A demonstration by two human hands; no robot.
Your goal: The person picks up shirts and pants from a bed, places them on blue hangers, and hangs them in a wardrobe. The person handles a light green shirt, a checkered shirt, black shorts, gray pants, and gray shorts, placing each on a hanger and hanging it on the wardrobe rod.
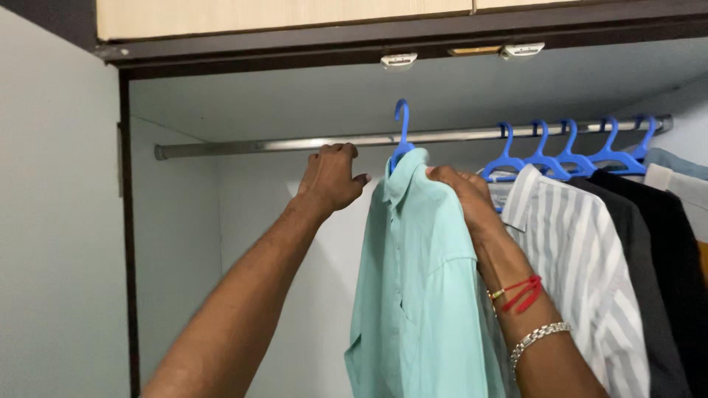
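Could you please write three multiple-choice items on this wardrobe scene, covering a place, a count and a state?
1. Where is the left hand?
A. at the silver metal rail
B. on the striped shirt
C. on the cabinet door

2. How many blue plastic hangers show in all?
A. three
B. six
C. nine

3. What is the right hand doing?
A. hanging free
B. gripping the mint green shirt at the shoulder
C. holding a black jacket

Answers: 1 A, its fingers reach the rail. 2 B, one blue hanger carries the green shirt, and five hang further right. 3 B, its fingers close on the green fabric near the collar.
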